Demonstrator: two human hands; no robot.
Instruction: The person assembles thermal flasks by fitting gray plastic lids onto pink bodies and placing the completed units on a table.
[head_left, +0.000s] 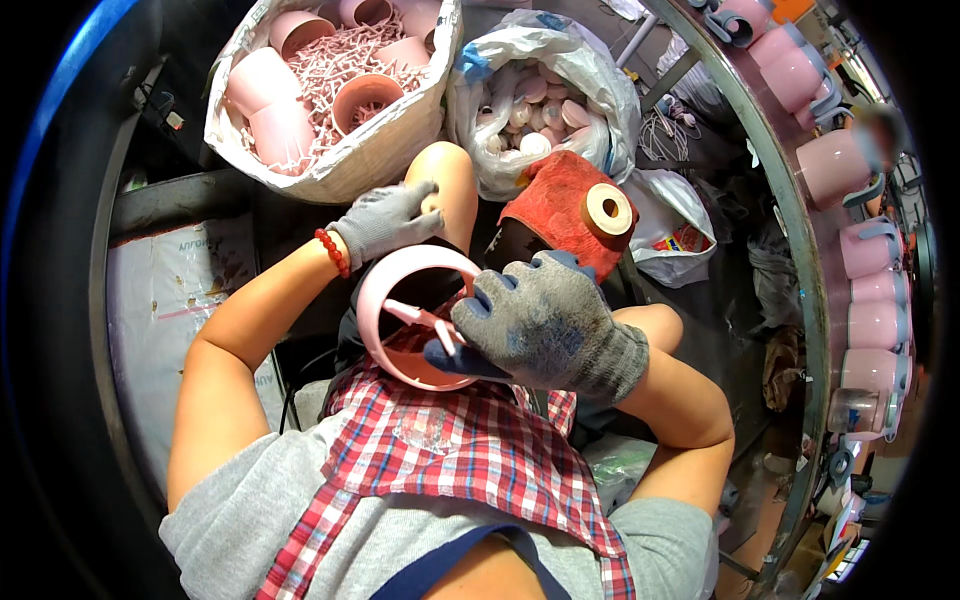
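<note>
A pink, round plastic housing (377,318) lies over my lap with its wide mouth turned up. My right hand (545,325), in a grey and blue work glove, is closed on the housing's right side, one digit reaching across its mouth. Thin pink plastic strips (418,314) cross the opening beside that digit; whether they belong to the housing I cannot tell. My left hand (385,222), also gloved, is by my left knee, thumb and fingers apart, apparently with nothing in them. Ahead of my right hand a red cloth (560,205) carries a cream ring-shaped piece (608,208).
A white sack (225,135) at the far left holds pink housings and thin pink scraps. Beside it, a plastic bag (625,120) contains pale round pieces. Along the right, a metal-edged bench (815,300) bears several pink housings with grey handles (870,250). A white bag (665,195) stands below it.
</note>
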